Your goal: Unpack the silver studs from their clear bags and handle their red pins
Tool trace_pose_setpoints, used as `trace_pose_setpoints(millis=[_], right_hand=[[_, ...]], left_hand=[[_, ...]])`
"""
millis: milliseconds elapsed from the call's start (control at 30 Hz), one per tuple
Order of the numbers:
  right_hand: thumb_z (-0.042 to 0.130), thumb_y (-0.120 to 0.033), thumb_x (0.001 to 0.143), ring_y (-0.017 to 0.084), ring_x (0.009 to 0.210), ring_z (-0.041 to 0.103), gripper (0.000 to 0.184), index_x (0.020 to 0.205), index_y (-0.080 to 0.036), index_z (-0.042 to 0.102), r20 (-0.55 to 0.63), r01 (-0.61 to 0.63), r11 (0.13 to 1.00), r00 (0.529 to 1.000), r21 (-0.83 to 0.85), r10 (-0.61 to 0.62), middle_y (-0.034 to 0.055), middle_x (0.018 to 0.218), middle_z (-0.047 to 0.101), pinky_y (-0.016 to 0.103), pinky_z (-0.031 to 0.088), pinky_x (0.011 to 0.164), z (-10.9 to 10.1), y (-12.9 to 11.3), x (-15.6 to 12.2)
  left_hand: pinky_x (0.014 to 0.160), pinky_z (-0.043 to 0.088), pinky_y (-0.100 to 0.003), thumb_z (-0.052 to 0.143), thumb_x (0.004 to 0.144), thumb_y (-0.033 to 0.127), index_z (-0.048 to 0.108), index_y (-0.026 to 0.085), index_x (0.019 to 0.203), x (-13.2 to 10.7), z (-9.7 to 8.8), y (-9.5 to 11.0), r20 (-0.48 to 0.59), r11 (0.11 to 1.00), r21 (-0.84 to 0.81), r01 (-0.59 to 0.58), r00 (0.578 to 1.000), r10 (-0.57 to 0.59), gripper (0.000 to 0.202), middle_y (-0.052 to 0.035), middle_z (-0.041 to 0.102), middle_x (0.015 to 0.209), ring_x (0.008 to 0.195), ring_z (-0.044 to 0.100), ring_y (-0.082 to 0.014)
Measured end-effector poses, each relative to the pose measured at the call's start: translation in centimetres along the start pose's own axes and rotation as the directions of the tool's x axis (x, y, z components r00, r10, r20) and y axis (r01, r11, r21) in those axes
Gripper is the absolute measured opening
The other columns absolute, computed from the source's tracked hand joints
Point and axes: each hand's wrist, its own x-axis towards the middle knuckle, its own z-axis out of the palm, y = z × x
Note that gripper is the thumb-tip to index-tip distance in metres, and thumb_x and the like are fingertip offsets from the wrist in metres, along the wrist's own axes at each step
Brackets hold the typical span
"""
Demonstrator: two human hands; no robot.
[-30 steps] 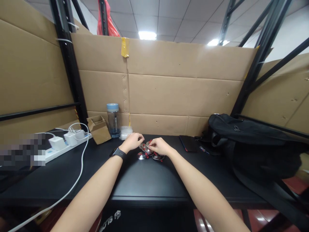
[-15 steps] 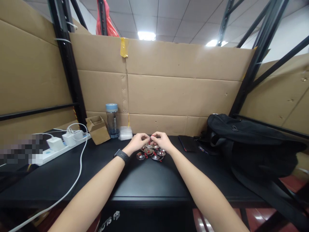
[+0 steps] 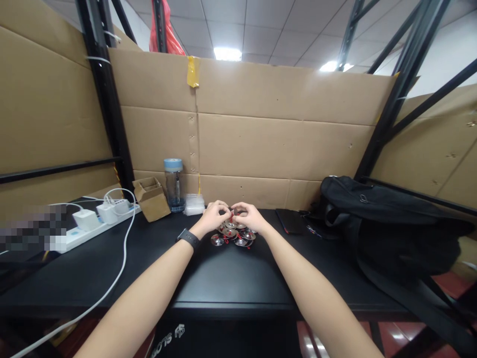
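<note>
A pile of small silver finger cymbals (image 3: pixel 230 232) with red cords lies on the black tabletop (image 3: pixel 234 278), centred between my forearms. My left hand (image 3: pixel 213 218), with a dark watch (image 3: pixel 188 239) on the wrist, is closed in a pinch above the pile's left side. Opposite it, my right hand (image 3: pixel 250 217) pinches too, its fingertips close to those of the left. Between them shows a bit of red cord and shiny metal, which seems to belong to one cymbal. The fingers partly hide the back of the pile.
At the back left stand a blue-lidded bottle (image 3: pixel 174 186), an open cardboard box (image 3: pixel 151 200) and clear plastic packets (image 3: pixel 194 204). A power strip (image 3: pixel 93 226) trails a white cable on the left. A black bag (image 3: pixel 387 223) and dark flat case (image 3: pixel 288 221) lie right. Cardboard (image 3: pixel 261 144) walls the back.
The fingers of both hands have shifted slightly over the pile, and the left fingers are now lifted a little more. The pile stays where it was.
</note>
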Motion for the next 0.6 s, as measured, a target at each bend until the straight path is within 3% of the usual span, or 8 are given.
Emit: trace_pose_setpoints(millis=[167, 267, 333, 467, 533, 600], right_hand=[[0.072, -0.025, 0.07, 0.014, 0.073, 0.067, 0.042, 0.111, -0.02, 0.066, -0.136, -0.036, 0.942, 0.991, -0.333, -0.01, 0.0051, 0.105, 0.073, 0.028, 0.054, 0.073, -1.9, 1.7, 0.5], [0.075, -0.021, 0.065, 0.019, 0.086, 0.067, 0.046, 0.111, -0.018, 0.068, -0.174, -0.104, 0.823, 0.985, -0.558, 0.007, 0.0071, 0.101, 0.073, 0.031, 0.052, 0.084, -4.1, 2.8, 0.4], [0.077, -0.018, 0.062, 0.023, 0.097, 0.066, 0.043, 0.105, -0.015, 0.072, -0.178, -0.151, 0.734, 0.983, -0.662, 0.042, 0.0118, 0.107, 0.07, 0.032, 0.049, 0.091, -5.6, 3.6, 0.2], [0.076, -0.013, 0.063, 0.026, 0.097, 0.068, 0.043, 0.106, -0.012, 0.074, -0.199, -0.214, 0.702, 0.974, -0.679, 0.105, 0.014, 0.101, 0.073, 0.033, 0.05, 0.091, -7.8, 5.2, -0.3], [0.077, -0.013, 0.064, 0.025, 0.096, 0.069, 0.047, 0.111, -0.013, 0.072, -0.209, -0.242, 0.699, 0.969, -0.673, 0.133, 0.0127, 0.102, 0.074, 0.033, 0.05, 0.09, -8.4, 5.9, -0.5], [0.079, -0.017, 0.066, 0.025, 0.097, 0.07, 0.048, 0.113, -0.015, 0.072, -0.215, -0.262, 0.697, 0.964, -0.668, 0.157, 0.0119, 0.105, 0.074, 0.032, 0.051, 0.09, -8.8, 6.4, -0.6]], left_hand=[[0.093, 0.04, -0.044, 0.062, 0.081, 0.033, 0.074, 0.024, 0.075, 0.0, -1.8, -0.7, -0.058, 0.973, 0.211, 0.093, 0.995, -0.083, 0.016, -0.0051, 0.07, 0.112, 0.114, 0.053, -0.0301], [0.094, 0.037, -0.049, 0.063, 0.078, 0.035, 0.075, 0.026, 0.073, 0.0, -3.9, -2.6, 0.016, 0.896, 0.415, 0.161, 0.983, -0.184, 0.016, -0.0063, 0.072, 0.108, 0.114, 0.053, -0.034], [0.093, 0.037, -0.051, 0.066, 0.074, 0.039, 0.077, 0.029, 0.072, -0.1, -5.3, -4.2, 0.114, 0.816, 0.529, 0.235, 0.932, -0.343, 0.015, -0.0081, 0.074, 0.102, 0.116, 0.053, -0.0375], [0.089, 0.041, -0.05, 0.076, 0.061, 0.038, 0.075, 0.025, 0.063, -0.5, -7.3, -6.3, 0.161, 0.763, 0.574, 0.298, 0.872, -0.462, 0.013, -0.0102, 0.074, 0.077, 0.094, 0.065, -0.0364], [0.088, 0.043, -0.049, 0.077, 0.06, 0.036, 0.075, 0.024, 0.061, -0.6, -7.4, -6.4, 0.17, 0.776, 0.566, 0.279, 0.881, -0.441, 0.013, -0.0101, 0.074, 0.073, 0.09, 0.067, -0.0351], [0.09, 0.044, -0.045, 0.073, 0.067, 0.036, 0.076, 0.025, 0.069, -0.5, -6.9, -5.7, 0.179, 0.814, 0.536, 0.222, 0.913, -0.367, 0.012, -0.0093, 0.076, 0.081, 0.094, 0.067, -0.0332]])
